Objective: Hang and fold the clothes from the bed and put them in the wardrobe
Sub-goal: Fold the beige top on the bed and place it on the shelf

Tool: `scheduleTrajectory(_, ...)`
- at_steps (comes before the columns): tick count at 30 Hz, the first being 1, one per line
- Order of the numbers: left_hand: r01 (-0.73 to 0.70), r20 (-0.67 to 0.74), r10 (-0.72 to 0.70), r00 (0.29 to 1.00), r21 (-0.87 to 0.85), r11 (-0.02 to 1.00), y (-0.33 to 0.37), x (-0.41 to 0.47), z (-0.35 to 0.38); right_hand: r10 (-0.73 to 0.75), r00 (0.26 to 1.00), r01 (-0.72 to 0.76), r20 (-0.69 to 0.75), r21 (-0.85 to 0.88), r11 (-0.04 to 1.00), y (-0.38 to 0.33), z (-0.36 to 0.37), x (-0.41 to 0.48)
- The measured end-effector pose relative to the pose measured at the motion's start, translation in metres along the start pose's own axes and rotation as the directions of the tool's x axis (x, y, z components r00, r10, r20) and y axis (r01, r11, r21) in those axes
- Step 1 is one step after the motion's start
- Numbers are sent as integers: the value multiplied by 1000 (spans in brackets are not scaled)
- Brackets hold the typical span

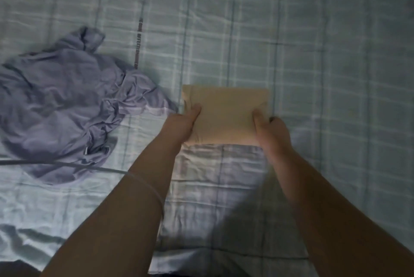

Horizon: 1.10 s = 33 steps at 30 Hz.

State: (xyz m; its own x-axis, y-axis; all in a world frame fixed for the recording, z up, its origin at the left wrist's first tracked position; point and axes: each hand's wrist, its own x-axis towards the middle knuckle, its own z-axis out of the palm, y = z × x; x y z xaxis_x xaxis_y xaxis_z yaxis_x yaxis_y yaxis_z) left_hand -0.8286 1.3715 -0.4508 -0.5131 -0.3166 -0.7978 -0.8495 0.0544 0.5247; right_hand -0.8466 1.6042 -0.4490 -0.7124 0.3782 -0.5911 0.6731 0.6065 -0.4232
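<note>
A tan garment (225, 114), folded into a small neat rectangle, sits in the middle of the view just above the bed. My left hand (182, 125) grips its left edge with the thumb on top. My right hand (272, 131) grips its right edge the same way. A crumpled lavender garment (65, 106) lies in a heap on the bed at the left, untouched by either hand. The wardrobe is out of view.
The bed is covered by a pale green checked sheet (324, 52) that fills the frame. A thin grey cord (67, 164) runs from the left edge across the lavender garment's lower part and loops over my left forearm.
</note>
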Motion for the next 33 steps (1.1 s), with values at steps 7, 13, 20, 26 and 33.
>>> scheduleTrajectory(7,-167,101,217,971,-362,917,-5,-83,-16,-205,972,125,113,487,864,7,-48,-59)
scheduleTrajectory(13,-429,-170,401,900,-193,882,27,-213,-47,-423,906,403,-18,341,849,-13,-141,-144)
scheduleTrajectory(20,-678,-441,601,666,-22,735,52,-379,-97,-703,692,716,-164,280,640,-56,-246,-276)
scheduleTrajectory(26,-762,-655,599,461,54,645,49,-494,-173,-883,439,868,-164,331,370,-115,-278,-381)
scheduleTrajectory(33,-840,-823,481,302,9,543,2,-583,-260,-979,183,874,-86,471,122,-168,-256,-487)
